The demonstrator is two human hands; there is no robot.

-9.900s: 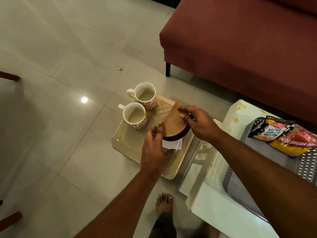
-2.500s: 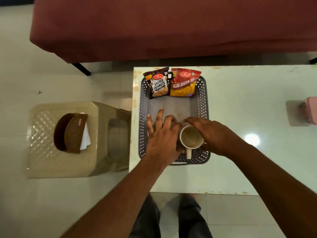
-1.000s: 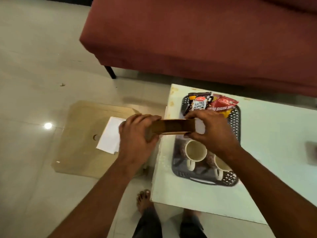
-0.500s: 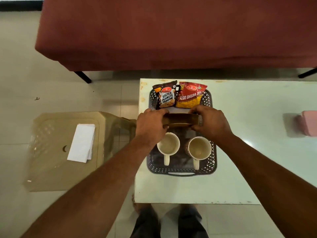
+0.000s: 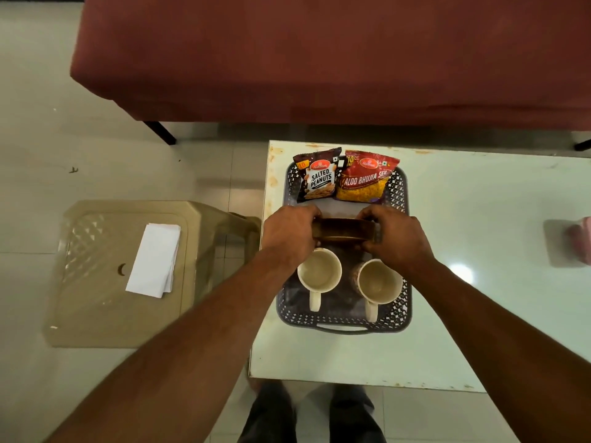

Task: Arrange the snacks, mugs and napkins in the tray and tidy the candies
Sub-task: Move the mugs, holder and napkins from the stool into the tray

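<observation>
A dark perforated tray (image 5: pixel 403 199) stands on the white table (image 5: pixel 463 314). At its far end lie a salted peanuts packet (image 5: pixel 318 180) and a red aloo bhujia packet (image 5: pixel 366 179). Two white mugs, the left mug (image 5: pixel 319 274) and the right mug (image 5: pixel 379 282), stand at its near end with handles toward me. My left hand (image 5: pixel 289 233) and my right hand (image 5: pixel 395 236) both grip a brown wooden napkin holder (image 5: pixel 343 230), held over the tray's middle. A stack of white napkins (image 5: pixel 155 259) lies on the beige plastic stool (image 5: pixel 96 282) to the left.
A maroon sofa (image 5: pixel 319 52) fills the far side behind the table. A pink object (image 5: pixel 580 239) sits at the table's right edge, blurred. My feet show below the table's near edge, on the pale tiled floor.
Both hands have carried the napkin holder from the stool to above the tray's middle; the napkins stayed behind on the stool. Both mugs now stand in the tray.
</observation>
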